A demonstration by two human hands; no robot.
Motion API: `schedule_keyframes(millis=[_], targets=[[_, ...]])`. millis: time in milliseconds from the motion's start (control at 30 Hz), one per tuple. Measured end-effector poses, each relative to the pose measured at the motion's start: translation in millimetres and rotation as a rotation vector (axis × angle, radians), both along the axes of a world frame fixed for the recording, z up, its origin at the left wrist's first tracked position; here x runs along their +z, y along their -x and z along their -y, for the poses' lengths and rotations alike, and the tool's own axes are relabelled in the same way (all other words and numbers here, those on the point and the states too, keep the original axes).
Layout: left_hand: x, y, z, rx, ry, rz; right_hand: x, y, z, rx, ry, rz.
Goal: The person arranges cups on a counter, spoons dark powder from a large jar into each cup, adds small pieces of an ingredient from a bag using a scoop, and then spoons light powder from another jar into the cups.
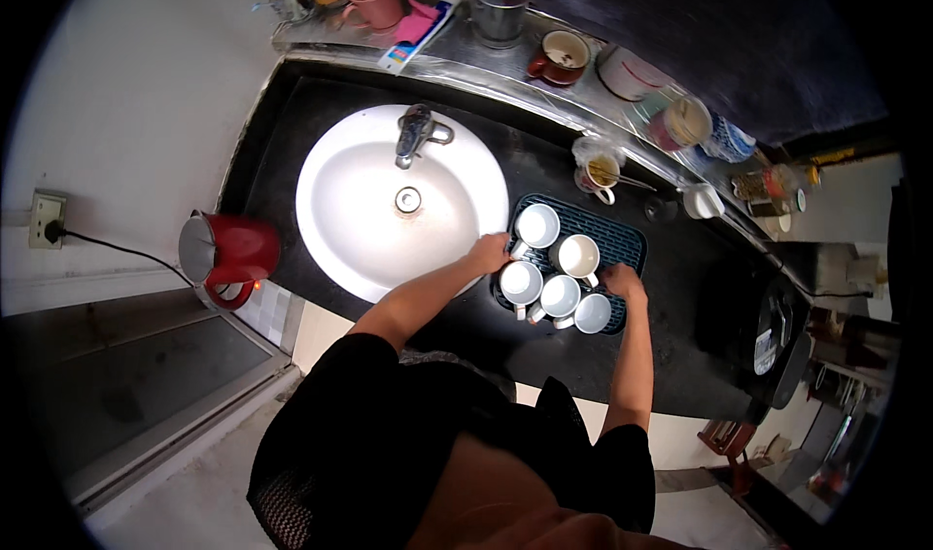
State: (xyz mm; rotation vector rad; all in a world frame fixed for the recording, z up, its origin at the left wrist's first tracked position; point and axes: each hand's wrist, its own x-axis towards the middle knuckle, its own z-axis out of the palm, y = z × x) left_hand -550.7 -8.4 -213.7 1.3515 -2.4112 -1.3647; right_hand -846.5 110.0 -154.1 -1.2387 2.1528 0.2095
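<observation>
A dark teal ribbed drying tray [622,241] lies on the black counter, right of the sink. On it several white mugs stand close together, mouths up, among them a cream-lined mug [578,256] and a white mug [536,225] at the back left. My left hand [490,253] is closed at the tray's left edge, between the sink rim and the mugs. At the opposite edge my right hand [622,281] is closed too, beside the cream-lined mug. The fingertips of both hands are partly hidden.
Left of the tray is a white oval sink [340,171] with a chrome faucet [415,137]. A red electric kettle [238,249] stands at the counter's left end. Behind the tray are a mug with utensils [598,173] and a crowded ledge [452,50]. A black appliance [748,322] sits at right.
</observation>
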Motion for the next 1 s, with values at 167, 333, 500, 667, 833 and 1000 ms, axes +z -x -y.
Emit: schedule_keyframes(millis=[167,333,500,667,833,1000], targets=[[14.6,-49.0,-7.7,0.100,-0.242,-0.273,89.3,-76.2,64.9,0.015,0.677,-0.070],[-11.0,-141.0,7.4,0.547,-0.449,-0.374,72.0,-202.1,152.9,0.279,0.869,0.295],[-23.5,-207.0,34.6,0.832,-0.541,-0.411,51.0,-303.8,232.2,0.522,0.961,0.208],[-25.5,-239.8,55.3,0.973,-0.694,-0.450,9.3,-331.5,277.5,0.604,0.960,-0.080],[-31.1,-243.4,81.7,1.034,-0.759,-0.506,11.0,-336.8,284.5,0.730,1.035,-0.246],[-39.2,-238.0,99.2,0.999,-0.787,-0.503,32.6,-331.7,298.4,0.657,0.838,-0.082]])
